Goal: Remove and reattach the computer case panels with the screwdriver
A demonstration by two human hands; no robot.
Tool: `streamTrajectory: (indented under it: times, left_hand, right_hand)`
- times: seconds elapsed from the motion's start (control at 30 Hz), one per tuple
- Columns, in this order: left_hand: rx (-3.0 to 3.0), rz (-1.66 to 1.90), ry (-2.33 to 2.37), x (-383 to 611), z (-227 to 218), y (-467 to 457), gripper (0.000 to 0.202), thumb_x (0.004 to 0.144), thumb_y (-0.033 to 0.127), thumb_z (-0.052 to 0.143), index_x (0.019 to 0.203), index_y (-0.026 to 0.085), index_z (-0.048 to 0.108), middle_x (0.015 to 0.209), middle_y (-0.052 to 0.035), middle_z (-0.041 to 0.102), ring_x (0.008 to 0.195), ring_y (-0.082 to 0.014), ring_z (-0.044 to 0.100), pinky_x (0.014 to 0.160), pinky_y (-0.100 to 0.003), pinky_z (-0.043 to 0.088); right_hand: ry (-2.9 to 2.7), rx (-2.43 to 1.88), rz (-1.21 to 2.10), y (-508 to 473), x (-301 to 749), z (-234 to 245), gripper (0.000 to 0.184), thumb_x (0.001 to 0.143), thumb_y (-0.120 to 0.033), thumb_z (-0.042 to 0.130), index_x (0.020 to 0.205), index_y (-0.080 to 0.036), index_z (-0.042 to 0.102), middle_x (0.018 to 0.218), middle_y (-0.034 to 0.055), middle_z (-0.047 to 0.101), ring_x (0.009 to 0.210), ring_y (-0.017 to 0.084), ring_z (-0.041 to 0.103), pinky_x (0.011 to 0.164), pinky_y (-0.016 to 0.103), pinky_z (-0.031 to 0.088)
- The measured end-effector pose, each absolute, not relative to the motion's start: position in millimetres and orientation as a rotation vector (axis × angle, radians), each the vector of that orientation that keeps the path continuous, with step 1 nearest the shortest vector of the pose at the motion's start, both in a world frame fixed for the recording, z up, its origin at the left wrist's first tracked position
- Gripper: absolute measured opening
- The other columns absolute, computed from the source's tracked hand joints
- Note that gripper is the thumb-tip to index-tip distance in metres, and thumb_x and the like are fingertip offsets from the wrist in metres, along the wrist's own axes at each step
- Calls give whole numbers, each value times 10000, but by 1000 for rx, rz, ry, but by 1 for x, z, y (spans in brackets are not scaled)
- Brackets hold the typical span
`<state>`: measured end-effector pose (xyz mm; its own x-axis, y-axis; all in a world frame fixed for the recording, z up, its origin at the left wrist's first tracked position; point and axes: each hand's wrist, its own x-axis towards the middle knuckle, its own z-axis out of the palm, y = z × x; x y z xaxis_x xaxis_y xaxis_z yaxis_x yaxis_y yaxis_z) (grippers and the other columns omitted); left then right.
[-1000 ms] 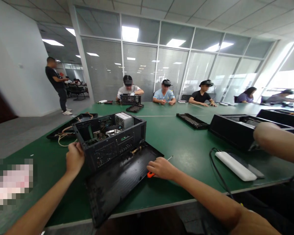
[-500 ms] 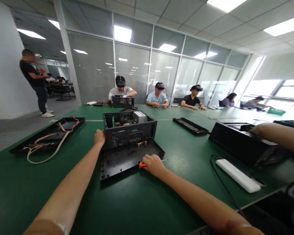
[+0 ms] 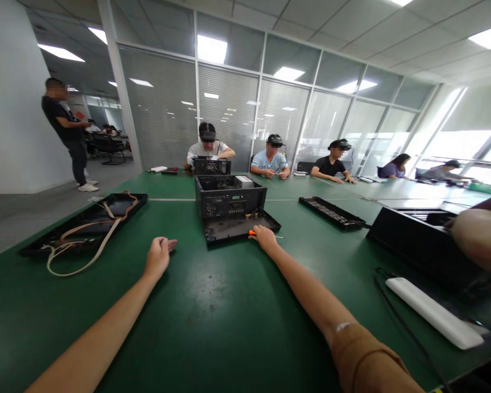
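1. Two bare hands reach out over the green table (image 3: 229, 322).
2. Right hand (image 3: 264, 236) is curled around an orange-handled screwdriver (image 3: 253, 233), whose thin shaft pokes out past the hand to the right.
3. Just beyond it lies a flat black panel (image 3: 239, 225), with the screwdriver at its front edge.
4. Behind the panel stands an open black computer case (image 3: 229, 196).
5. Left hand (image 3: 159, 255) rests loose, fingers spread, grasping nothing, well apart from the case.
6. Farther left, a tray (image 3: 45, 243) holds cables.

No text or label can be read anywhere.
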<state>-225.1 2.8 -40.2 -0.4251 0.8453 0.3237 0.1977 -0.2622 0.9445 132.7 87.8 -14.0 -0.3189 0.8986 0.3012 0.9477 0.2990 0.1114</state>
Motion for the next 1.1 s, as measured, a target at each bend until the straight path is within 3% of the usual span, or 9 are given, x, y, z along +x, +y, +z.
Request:
streamTrajectory:
  times: [0.33,1.1]
  left_hand:
    - [1273,1672,1473,-217,-36,9,255,804,414,397,880,171,401,706,-43,640,648,-182,635,661,-369,515]
    - [1440,1558,1735,-202,-28,10,253,797,419,358,840,180,429,638,-12,615,528,-165,588,542,-307,470]
  right_hand:
    - [-2335,-1726,-346,156,127,-16,343,807,-472,491,983,-178,502,1004,99,569,959,196,539,763,253,389]
    - [-2318,-1749,-245,215,74,-16,344,811,-424,517,1034,-163,498,1036,123,580,986,213,532,782,272,405]
